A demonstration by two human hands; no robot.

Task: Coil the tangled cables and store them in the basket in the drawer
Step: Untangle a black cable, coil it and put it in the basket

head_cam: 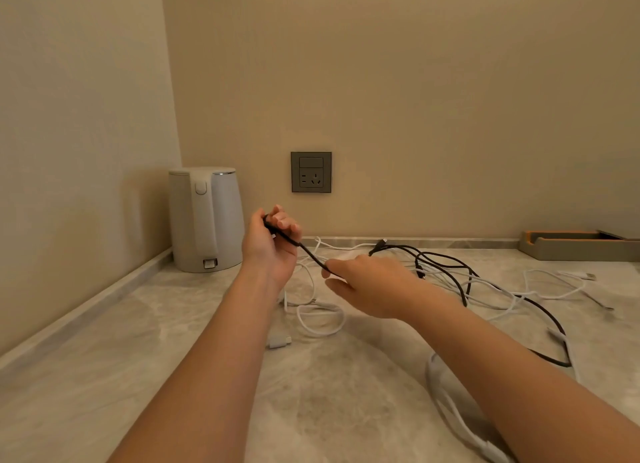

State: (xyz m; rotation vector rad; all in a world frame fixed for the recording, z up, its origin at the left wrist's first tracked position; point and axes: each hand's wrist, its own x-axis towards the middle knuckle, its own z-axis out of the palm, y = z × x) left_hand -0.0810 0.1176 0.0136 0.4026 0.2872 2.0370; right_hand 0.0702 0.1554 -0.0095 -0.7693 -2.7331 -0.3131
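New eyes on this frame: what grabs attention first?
The two hands, mid-frame: the left hand grips one end of a black cable, the right hand pinches it further along. To the right, the rest of it lies tangled with white cables on the marble counter. A white kettle stands in the left corner.

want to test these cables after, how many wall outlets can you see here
1: the wall outlet is on the back wall, right of the kettle, above the countertop. More may lie outside the view.
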